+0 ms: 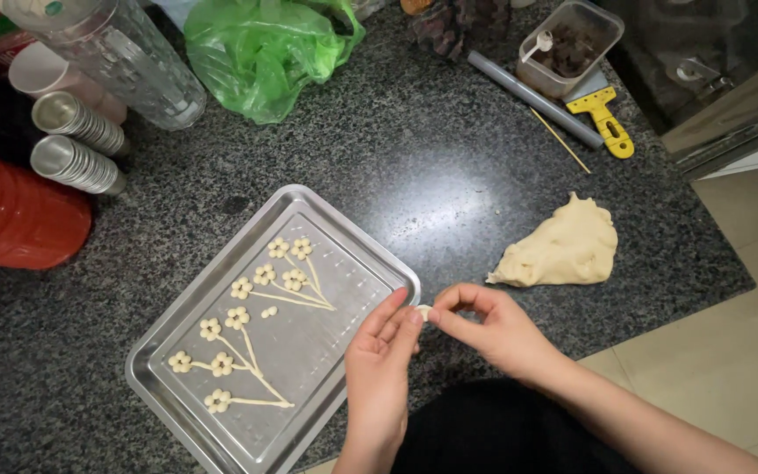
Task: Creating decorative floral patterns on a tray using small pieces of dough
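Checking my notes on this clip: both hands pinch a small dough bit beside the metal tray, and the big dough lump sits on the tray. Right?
Not quite. The head view shows the dough lump lying on the counter, right of the tray, not on it. Both the left hand and right hand do pinch the dough bit.

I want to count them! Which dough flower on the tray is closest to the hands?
The flower at the right of the upper bunch, on the tray; the others sit farther left of the left hand.
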